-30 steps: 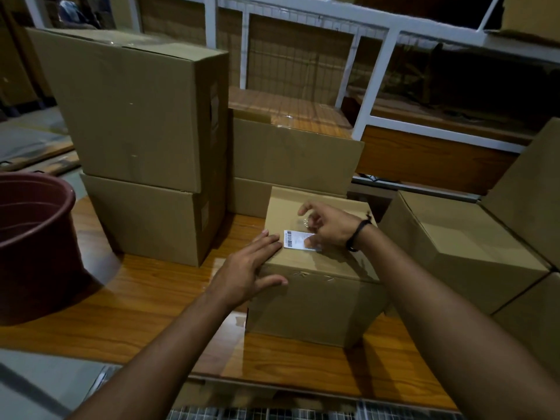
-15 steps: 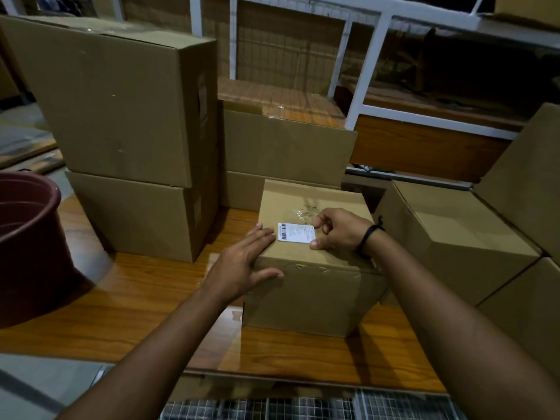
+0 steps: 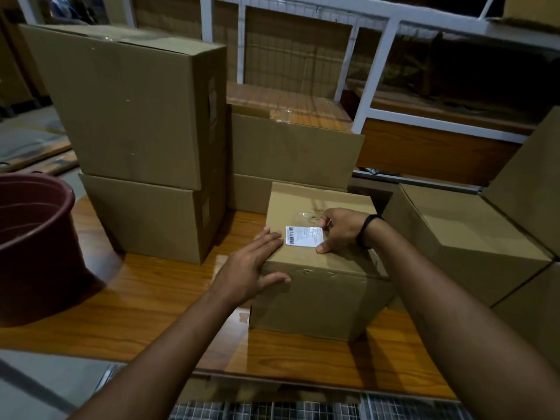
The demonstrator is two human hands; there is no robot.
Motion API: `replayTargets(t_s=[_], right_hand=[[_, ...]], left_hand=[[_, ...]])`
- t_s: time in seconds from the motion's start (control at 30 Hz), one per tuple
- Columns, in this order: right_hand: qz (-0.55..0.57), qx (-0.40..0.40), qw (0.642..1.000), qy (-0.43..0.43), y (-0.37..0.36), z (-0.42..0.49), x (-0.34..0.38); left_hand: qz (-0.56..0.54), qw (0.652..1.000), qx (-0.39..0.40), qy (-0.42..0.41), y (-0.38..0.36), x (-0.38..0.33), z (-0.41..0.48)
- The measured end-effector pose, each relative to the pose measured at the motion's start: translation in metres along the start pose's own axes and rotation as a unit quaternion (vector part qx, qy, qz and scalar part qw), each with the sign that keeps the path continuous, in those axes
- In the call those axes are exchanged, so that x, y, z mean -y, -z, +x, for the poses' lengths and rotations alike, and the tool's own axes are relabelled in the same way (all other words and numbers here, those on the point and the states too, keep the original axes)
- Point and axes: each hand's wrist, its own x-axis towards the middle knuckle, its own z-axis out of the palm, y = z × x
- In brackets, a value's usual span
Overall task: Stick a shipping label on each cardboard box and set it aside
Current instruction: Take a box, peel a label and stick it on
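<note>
White barcoded shipping label (image 3: pixel 304 236) now lies flat and uncovered atop the small brown cardboard box (image 3: pixel 303 301) on the table (image 3: pixel 151 298); my right hand (image 3: pixel 339 230) has slid back, curled, pinching its right edge, my left hand (image 3: pixel 251 265) flat on the box corner, so I judge sticking nearly done.

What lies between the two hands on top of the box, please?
The head view shows the shipping label on top of the cardboard box, between the left hand and the right hand, which touches its right edge.
</note>
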Motion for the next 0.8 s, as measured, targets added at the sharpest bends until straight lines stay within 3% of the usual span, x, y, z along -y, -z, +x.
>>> replayTargets(t_s=[0.57, 0.8], right_hand=[[-0.012, -0.009, 1.000, -0.021, -0.001, 0.007, 0.000], [-0.008, -0.023, 0.994, 0.105, -0.005, 0.009, 0.019]], left_hand=[[-0.008, 1.000, 0.014, 0.005, 0.000, 0.004, 0.005], [-0.015, 1.000, 0.021, 0.014, -0.001, 0.004, 0.002]])
